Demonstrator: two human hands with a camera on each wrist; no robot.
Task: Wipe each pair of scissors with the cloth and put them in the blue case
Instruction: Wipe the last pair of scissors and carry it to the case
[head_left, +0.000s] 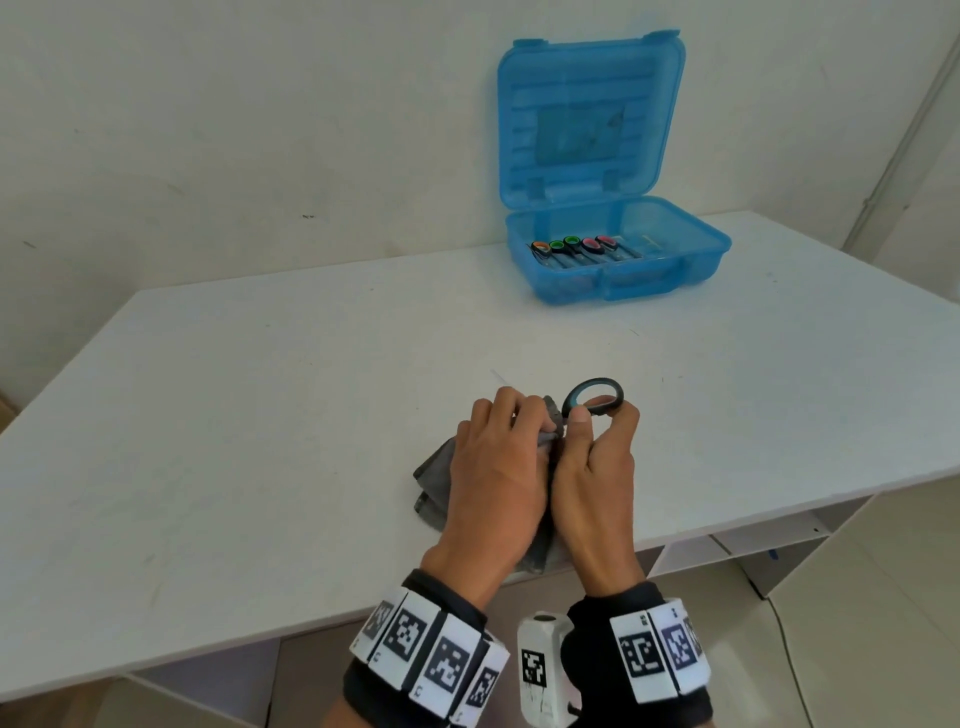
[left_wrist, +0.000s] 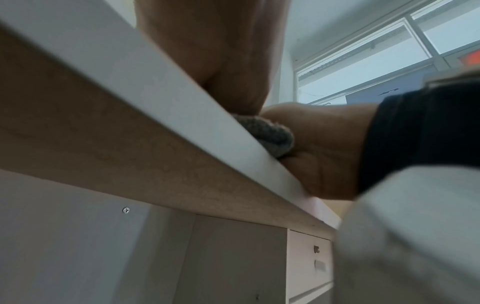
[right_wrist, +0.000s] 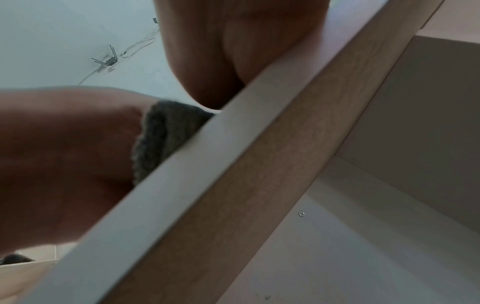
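Here, head view: left hand (head_left: 498, 457) closed round a bunched grey cloth (head_left: 434, 480) near the front edge of the white table (head_left: 260, 415), the fingers wrapping cloth over what I take to be the blades, which are hidden; right hand (head_left: 597, 462) at its 3 o'clock, touching it, thumb and fingers pinching the black handle loop with a light-blue lining of the scissors (head_left: 592, 397), which sticks out at 12 o'clock from the knuckles; judged reason for the split grip: one hand steadies by the handle while the other draws cloth along the metal; blue case (head_left: 618, 265) well apart at 1 o'clock, lid propped upright against the wall so the tray stays accessible; several scissors already inside (head_left: 571, 249), handles orange, green and pink in a row at the tray's left; so this is likely a late pair, wipe in progress, not yet stowed. Left wrist view: camera sits below the table edge (left_wrist: 182, 102), looking up; heel of the left hand at 12 o'clock, cloth (left_wrist: 270, 133) squeezed between both hands at the table edge; fingers not visible here. Right wrist view: likewise from under the edge; cloth (right_wrist: 166, 131) at 9 o'clock of centre, bulging over the rim beside the left hand; scissors hidden.
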